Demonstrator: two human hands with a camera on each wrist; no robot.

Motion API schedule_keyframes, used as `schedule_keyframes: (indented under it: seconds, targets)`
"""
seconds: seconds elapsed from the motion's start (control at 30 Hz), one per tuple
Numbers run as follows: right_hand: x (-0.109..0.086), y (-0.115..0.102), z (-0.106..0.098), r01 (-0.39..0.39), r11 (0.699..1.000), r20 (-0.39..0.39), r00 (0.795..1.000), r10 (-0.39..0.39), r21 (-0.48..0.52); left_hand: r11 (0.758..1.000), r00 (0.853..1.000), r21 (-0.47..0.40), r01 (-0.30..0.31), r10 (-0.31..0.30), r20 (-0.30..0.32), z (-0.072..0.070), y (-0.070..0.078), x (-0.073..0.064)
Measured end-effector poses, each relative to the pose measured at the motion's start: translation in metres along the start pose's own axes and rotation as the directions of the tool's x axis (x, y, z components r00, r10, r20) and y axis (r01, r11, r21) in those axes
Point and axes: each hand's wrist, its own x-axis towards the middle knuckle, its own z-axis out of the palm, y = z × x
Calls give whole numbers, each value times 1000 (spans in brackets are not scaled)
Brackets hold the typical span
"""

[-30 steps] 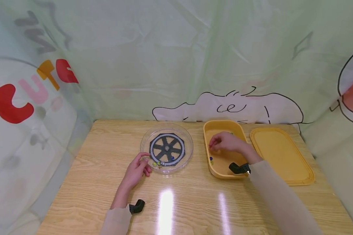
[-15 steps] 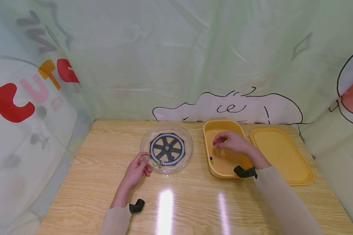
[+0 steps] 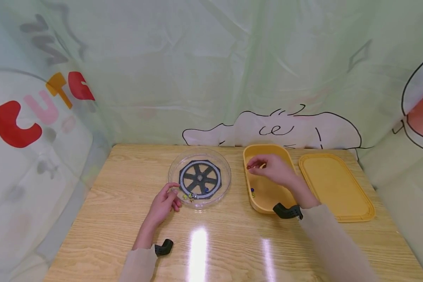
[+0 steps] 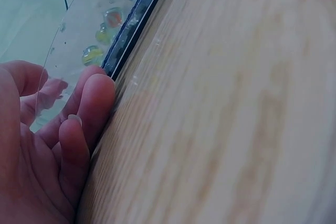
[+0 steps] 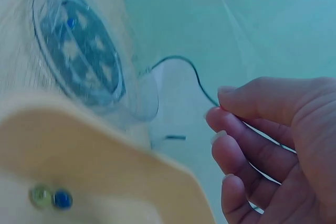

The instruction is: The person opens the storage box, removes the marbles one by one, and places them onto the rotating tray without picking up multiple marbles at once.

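My left hand (image 3: 163, 204) rests by the near left side of a clear round dish (image 3: 226, 188). Its relaxed fingers touch the dish wall in the left wrist view. Several glass marbles (image 4: 93, 55) lie in the dish near those fingers, and one blue marble (image 3: 206, 189) sits farther right. My right hand (image 3: 271, 169) is raised above the left rim of a yellow tub (image 3: 268, 201). Between thumb and fingertips it pinches a small dark red marble (image 3: 248, 167), mostly hidden in the right wrist view. A blue marble (image 5: 62, 199) and a yellowish marble (image 5: 40, 196) remain inside the tub.
Under the dish, or in its base, shows a black spoked wheel shape (image 3: 199, 178). A flat yellow lid (image 3: 335, 184) lies right of the tub. Everything stands on a wooden table (image 3: 127, 168) with a printed curtain (image 3: 155, 78) behind it.
My right hand has risen from inside the tub and shifted left toward its rim, with the dark red marble at its fingertips. The left hand and the dish have stayed put.
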Motion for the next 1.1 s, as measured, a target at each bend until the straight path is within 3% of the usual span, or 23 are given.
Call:
schedule_keyframes:
  seconds: [0.5, 0.77, 1.0, 1.1]
  targets:
    - [8, -30, 38, 44, 997, -12, 999, -44, 66, 999, 999, 4, -44, 44, -20, 3, -2, -3]
    - [15, -38, 56, 47, 995, 9, 999, -48, 93, 1000, 1000, 2, -25, 25, -18, 2, 0, -3]
    - [19, -38, 72, 51, 993, 31, 998, -54, 103, 1000, 1000, 13, -7, 7, 19, 0, 28, -14]
    - [19, -39, 77, 70, 991, 45, 996, -75, 116, 1000, 1000, 8, 0, 0, 11, 1, 16, -9]
